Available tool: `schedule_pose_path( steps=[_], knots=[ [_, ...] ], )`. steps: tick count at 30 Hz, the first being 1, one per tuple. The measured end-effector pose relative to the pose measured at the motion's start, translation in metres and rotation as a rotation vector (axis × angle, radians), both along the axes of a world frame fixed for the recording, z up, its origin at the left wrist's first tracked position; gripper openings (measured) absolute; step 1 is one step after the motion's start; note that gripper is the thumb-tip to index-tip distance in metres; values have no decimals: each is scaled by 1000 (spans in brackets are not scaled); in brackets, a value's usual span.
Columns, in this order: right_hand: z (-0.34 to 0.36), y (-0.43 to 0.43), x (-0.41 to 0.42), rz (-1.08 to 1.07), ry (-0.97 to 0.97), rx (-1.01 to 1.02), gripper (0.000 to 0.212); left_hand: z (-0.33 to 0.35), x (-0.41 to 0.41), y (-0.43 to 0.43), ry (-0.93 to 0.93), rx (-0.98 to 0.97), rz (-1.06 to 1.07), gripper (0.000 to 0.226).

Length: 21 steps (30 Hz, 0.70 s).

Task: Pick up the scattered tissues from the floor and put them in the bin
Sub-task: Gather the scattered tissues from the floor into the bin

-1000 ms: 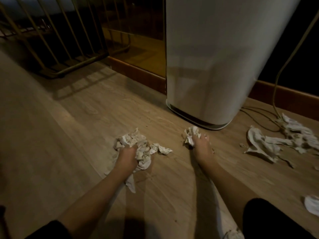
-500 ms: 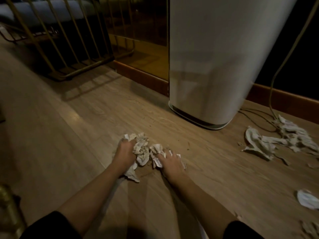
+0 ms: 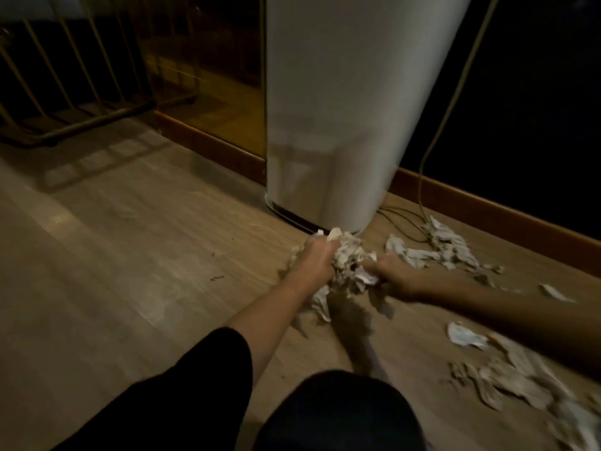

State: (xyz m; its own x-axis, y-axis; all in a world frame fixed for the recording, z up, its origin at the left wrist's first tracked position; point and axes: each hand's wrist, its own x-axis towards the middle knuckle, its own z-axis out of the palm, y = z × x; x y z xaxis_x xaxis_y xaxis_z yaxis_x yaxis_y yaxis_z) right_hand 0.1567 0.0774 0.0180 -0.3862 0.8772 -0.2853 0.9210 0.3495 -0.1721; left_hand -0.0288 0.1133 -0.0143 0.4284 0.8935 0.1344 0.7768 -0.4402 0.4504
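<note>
A crumpled wad of white tissues (image 3: 349,258) sits pressed between both hands on the wooden floor, just in front of the tall white bin (image 3: 341,109). My left hand (image 3: 317,258) grips the wad's left side, my right hand (image 3: 395,275) its right side. More tissues lie loose: a strip (image 3: 435,249) near the cables to the right, one piece (image 3: 465,335) lower right, and a blurred heap (image 3: 517,382) at the bottom right. The bin's top is out of view.
A metal rack (image 3: 74,102) stands at the back left. Behind the bin runs a wooden skirting (image 3: 487,206). Cables (image 3: 419,196) trail down to the floor right of the bin. My dark-clothed knee (image 3: 338,415) fills the bottom centre.
Both hands have closed together on the tissues and slid the wad forward and right, up to the foot of the bin. The view has swung right, showing more tissues.
</note>
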Motion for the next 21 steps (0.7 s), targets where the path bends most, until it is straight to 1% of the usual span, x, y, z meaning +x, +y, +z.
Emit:
schedule_pose_path(
  steps=[2, 3, 5, 8, 9, 12, 13, 16, 18, 21],
  knots=[
    [21, -6, 34, -56, 23, -15, 23, 25, 37, 1, 37, 40, -99, 42],
    [28, -11, 51, -96, 73, -19, 19, 35, 57, 1, 85, 47, -145, 39],
    [34, -25, 82, -139, 144, 59, 16, 57, 98, 1, 149, 38, -239, 36],
    [37, -43, 127, -242, 100, 209, 31, 73, 154, 1, 240, 73, -366, 33],
    [37, -48, 141, -279, 113, 253, 35, 76, 171, -2, 266, 67, -395, 32],
    [29, -64, 193, -449, 168, 274, 47, 79, 227, -12, 311, 22, -419, 36],
    [26, -68, 213, -495, 193, 267, 48, 79, 250, -14, 303, 13, -422, 37],
    [23, -75, 281, -530, 263, 286, 46, 79, 325, -17, 210, -27, -428, 47],
    [29, -83, 329, -590, 296, 340, 41, 79, 377, -21, 164, -69, -422, 54],
    [32, -102, 390, -746, 315, 429, 29, 73, 447, -33, 105, -75, -476, 46]
  ],
)
